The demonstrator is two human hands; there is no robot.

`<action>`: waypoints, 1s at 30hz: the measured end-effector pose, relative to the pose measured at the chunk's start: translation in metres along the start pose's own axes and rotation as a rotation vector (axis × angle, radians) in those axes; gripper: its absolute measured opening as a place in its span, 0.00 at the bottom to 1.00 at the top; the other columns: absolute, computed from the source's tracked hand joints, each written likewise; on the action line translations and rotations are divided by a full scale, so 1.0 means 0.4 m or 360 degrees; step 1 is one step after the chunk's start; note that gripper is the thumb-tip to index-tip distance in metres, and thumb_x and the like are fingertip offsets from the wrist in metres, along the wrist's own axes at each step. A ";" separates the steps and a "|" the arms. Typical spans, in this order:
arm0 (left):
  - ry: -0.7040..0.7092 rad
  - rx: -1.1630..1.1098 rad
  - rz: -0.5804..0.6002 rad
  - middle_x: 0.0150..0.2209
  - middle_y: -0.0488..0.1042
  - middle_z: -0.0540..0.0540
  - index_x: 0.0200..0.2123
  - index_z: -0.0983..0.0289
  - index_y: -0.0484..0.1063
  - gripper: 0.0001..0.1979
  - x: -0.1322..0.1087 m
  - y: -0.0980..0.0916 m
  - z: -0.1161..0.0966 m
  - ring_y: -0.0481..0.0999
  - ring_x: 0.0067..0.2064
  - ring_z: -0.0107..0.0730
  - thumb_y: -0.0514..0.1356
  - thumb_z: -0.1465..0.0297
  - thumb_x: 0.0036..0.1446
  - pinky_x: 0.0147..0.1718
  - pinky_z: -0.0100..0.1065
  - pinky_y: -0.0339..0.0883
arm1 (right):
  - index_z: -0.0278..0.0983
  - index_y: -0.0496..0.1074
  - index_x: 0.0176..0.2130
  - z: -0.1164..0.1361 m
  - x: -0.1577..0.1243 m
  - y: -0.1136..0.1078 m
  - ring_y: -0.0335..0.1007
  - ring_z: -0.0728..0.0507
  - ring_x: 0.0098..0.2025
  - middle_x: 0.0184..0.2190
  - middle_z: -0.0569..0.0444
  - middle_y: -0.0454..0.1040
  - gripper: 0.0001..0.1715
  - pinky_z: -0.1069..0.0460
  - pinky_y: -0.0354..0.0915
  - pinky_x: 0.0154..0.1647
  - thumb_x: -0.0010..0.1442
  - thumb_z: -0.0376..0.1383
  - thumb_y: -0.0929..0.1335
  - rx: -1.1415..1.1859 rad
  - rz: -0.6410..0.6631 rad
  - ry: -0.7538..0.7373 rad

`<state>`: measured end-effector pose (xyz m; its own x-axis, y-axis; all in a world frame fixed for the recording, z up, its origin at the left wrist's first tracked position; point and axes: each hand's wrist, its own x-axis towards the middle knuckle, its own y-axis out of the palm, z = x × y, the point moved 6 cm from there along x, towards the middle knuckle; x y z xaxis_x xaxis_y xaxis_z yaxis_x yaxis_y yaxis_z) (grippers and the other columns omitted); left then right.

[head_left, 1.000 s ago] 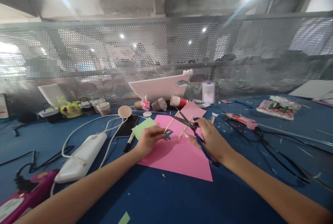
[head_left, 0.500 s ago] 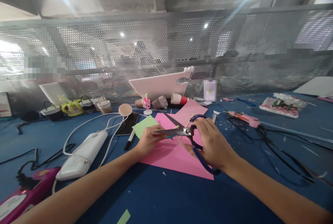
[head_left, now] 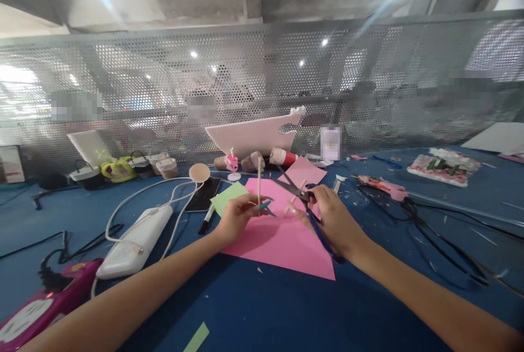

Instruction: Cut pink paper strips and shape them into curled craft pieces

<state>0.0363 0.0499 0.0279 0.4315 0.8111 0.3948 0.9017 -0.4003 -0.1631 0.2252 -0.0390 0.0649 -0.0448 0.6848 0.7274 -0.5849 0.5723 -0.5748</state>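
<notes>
My left hand (head_left: 236, 214) is closed around a thin wooden stick (head_left: 258, 180) that stands nearly upright, with a small teal piece at the fingertips. My right hand (head_left: 332, 216) grips blue-handled scissors (head_left: 301, 198); the blades are parted and point up-left toward the stick. Both hands hover over a pink paper sheet (head_left: 282, 243) on the blue table (head_left: 262, 308). Another short stick (head_left: 295, 191) lies by the scissors.
A green paper (head_left: 229, 196), a black marker (head_left: 204, 222), a phone (head_left: 203, 194) and a white power bank (head_left: 133, 240) with cables lie to the left. A pink glue gun (head_left: 380, 185) with black cords lies to the right. Cups and a white foam board (head_left: 254, 135) stand by the perforated screen.
The stick in my left hand has swung from slanting right to nearly upright. The scissors turned level and toward the left hand half a second ago, then came back to point up-left.
</notes>
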 end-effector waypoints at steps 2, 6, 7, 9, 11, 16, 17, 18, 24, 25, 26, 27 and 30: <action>-0.0068 -0.0268 -0.0030 0.37 0.74 0.53 0.54 0.59 0.68 0.26 -0.002 0.007 -0.009 0.80 0.34 0.35 0.66 0.66 0.50 0.36 0.39 0.76 | 0.39 0.61 0.29 -0.033 0.000 0.006 0.65 0.41 0.30 0.27 0.49 0.67 0.25 0.47 0.63 0.32 0.59 0.57 0.61 0.0191 0.0026 0.0227; -0.0049 -0.0447 0.0054 0.41 0.71 0.51 0.64 0.49 0.50 0.43 -0.001 0.020 -0.042 0.80 0.33 0.33 0.67 0.70 0.49 0.36 0.40 0.76 | 0.40 0.62 0.25 -0.089 -0.010 0.031 0.59 0.47 0.20 0.20 0.56 0.64 0.29 0.52 0.57 0.21 0.56 0.62 0.61 0.0807 0.0004 0.0722; -0.0047 -0.0428 0.0103 0.41 0.71 0.52 0.62 0.52 0.54 0.40 0.000 0.023 -0.047 0.81 0.33 0.34 0.67 0.70 0.49 0.37 0.39 0.76 | 0.40 0.62 0.24 -0.099 -0.014 0.040 0.57 0.49 0.18 0.18 0.57 0.63 0.30 0.53 0.55 0.19 0.55 0.62 0.61 0.1002 -0.0021 0.0850; -0.0067 -0.0337 0.0210 0.38 0.72 0.53 0.55 0.60 0.65 0.29 0.004 0.026 -0.050 0.80 0.36 0.37 0.67 0.70 0.49 0.37 0.39 0.76 | 0.40 0.61 0.23 -0.111 -0.018 0.059 0.52 0.51 0.14 0.15 0.60 0.60 0.31 0.54 0.50 0.15 0.53 0.63 0.63 0.1372 -0.0050 0.1074; -0.0051 -0.0215 0.0278 0.37 0.74 0.55 0.48 0.64 0.70 0.21 0.009 0.027 -0.054 0.79 0.42 0.40 0.66 0.71 0.50 0.40 0.40 0.76 | 0.39 0.60 0.21 -0.109 -0.018 0.076 0.48 0.53 0.13 0.13 0.61 0.57 0.31 0.56 0.46 0.12 0.52 0.62 0.64 0.1674 0.0007 0.1257; 0.0188 0.0169 0.0326 0.55 0.70 0.60 0.57 0.59 0.65 0.24 0.011 0.044 -0.096 0.69 0.57 0.41 0.60 0.71 0.57 0.57 0.48 0.63 | 0.38 0.60 0.19 -0.075 -0.033 0.099 0.65 0.50 0.20 0.19 0.52 0.70 0.27 0.57 0.61 0.17 0.55 0.54 0.67 0.2112 0.0227 0.1678; 0.0238 0.0291 0.0363 0.59 0.67 0.59 0.60 0.58 0.62 0.26 0.006 0.053 -0.107 0.65 0.60 0.42 0.59 0.71 0.58 0.60 0.50 0.58 | 0.37 0.62 0.20 -0.068 -0.035 0.100 0.70 0.48 0.23 0.22 0.51 0.73 0.25 0.55 0.66 0.21 0.56 0.52 0.67 0.2146 0.0235 0.1677; 0.0287 0.0419 0.0409 0.62 0.63 0.58 0.63 0.56 0.58 0.28 0.000 0.064 -0.117 0.61 0.63 0.43 0.58 0.71 0.59 0.62 0.52 0.54 | 0.37 0.64 0.22 -0.062 -0.035 0.102 0.72 0.46 0.26 0.24 0.50 0.75 0.22 0.54 0.69 0.25 0.56 0.50 0.68 0.2174 0.0245 0.1635; 0.0420 0.0933 0.0585 0.68 0.51 0.55 0.67 0.54 0.47 0.33 -0.035 0.104 -0.142 0.46 0.69 0.47 0.55 0.67 0.61 0.65 0.55 0.43 | 0.36 0.70 0.27 -0.074 -0.024 0.113 0.66 0.52 0.18 0.20 0.57 0.72 0.16 0.59 0.61 0.15 0.46 0.44 0.75 0.2227 0.0076 0.1327; 0.0427 0.0949 0.0588 0.68 0.51 0.55 0.67 0.54 0.47 0.33 -0.039 0.108 -0.142 0.46 0.68 0.48 0.55 0.66 0.61 0.64 0.55 0.44 | 0.35 0.69 0.25 -0.081 -0.020 0.112 0.62 0.53 0.16 0.17 0.59 0.69 0.17 0.59 0.58 0.13 0.43 0.42 0.76 0.2229 0.0030 0.1291; 0.0441 0.0949 0.0587 0.67 0.52 0.55 0.67 0.53 0.47 0.32 -0.042 0.112 -0.142 0.47 0.68 0.48 0.55 0.66 0.61 0.64 0.55 0.45 | 0.35 0.69 0.23 -0.086 -0.015 0.109 0.58 0.54 0.14 0.15 0.60 0.66 0.17 0.59 0.55 0.12 0.41 0.41 0.77 0.2234 0.0007 0.1245; 0.0462 0.0930 0.0583 0.67 0.54 0.56 0.67 0.53 0.48 0.32 -0.046 0.116 -0.142 0.48 0.68 0.48 0.55 0.66 0.61 0.64 0.55 0.47 | 0.35 0.68 0.21 -0.089 -0.008 0.105 0.56 0.55 0.13 0.13 0.61 0.63 0.17 0.59 0.52 0.11 0.40 0.40 0.76 0.2240 0.0004 0.1189; 0.0514 0.0723 0.0451 0.62 0.62 0.60 0.66 0.54 0.49 0.32 -0.048 0.112 -0.138 0.59 0.64 0.46 0.56 0.65 0.61 0.62 0.53 0.52 | 0.36 0.64 0.16 -0.092 0.013 0.087 0.51 0.56 0.12 0.11 0.62 0.58 0.18 0.59 0.46 0.10 0.40 0.38 0.75 0.2263 0.0042 0.1038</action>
<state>0.0671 -0.0072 0.0628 0.6900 0.5019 0.5215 0.7048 -0.3020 -0.6419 0.2343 0.0008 0.0349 0.0581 0.9727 0.2246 -0.8624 -0.0644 0.5021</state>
